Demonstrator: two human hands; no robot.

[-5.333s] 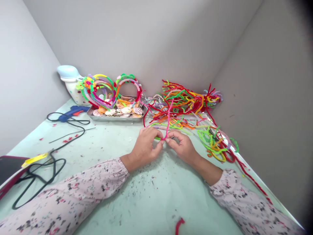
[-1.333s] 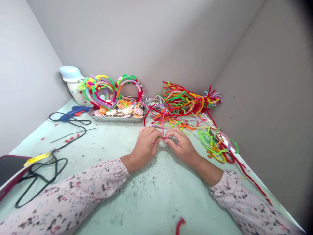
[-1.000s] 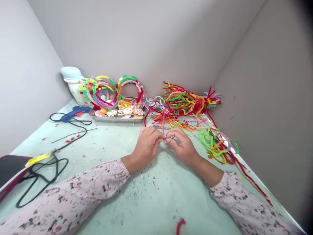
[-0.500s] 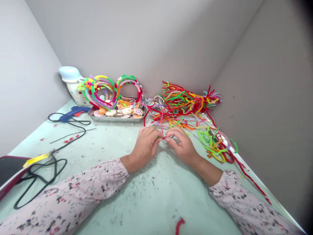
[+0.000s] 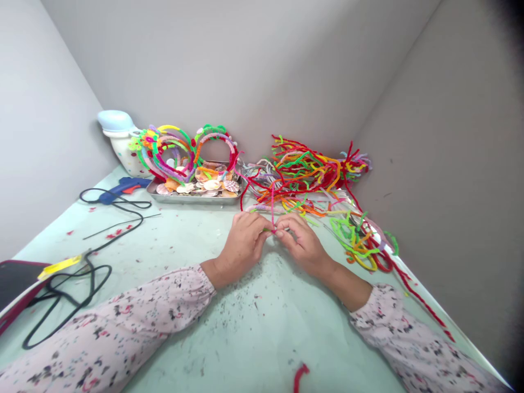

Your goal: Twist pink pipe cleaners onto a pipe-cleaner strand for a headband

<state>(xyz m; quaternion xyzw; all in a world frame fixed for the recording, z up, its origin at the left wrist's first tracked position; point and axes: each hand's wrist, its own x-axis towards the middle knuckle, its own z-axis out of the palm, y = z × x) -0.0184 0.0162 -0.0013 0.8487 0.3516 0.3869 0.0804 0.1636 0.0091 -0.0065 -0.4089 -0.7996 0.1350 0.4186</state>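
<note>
Both hands meet over the middle of the table, fingertips almost touching. My left hand (image 5: 244, 240) is closed in a pinch on a pink pipe cleaner (image 5: 272, 204), whose free end sticks up between the hands. A bit of green shows at the left fingertips. From the other side, my right hand (image 5: 305, 243) pinches the same pipe cleaner near its lower end, thumb against forefinger. Beyond the fingers lies a heap of pipe cleaners (image 5: 305, 169) in red, orange, green and other colours. The part between the fingertips is small and partly hidden.
A metal tray (image 5: 192, 200) of seashells holds colourful headbands (image 5: 216, 134). To its left are a blue glue gun (image 5: 123, 188) with a black cord and a white container (image 5: 123, 147). Looped pipe cleaners (image 5: 356, 240) lie right; a red piece (image 5: 301, 376) lies in front.
The upright end of the pink pipe cleaner has tilted slightly to the right. Both hands keep nearly the same place and pinch.
</note>
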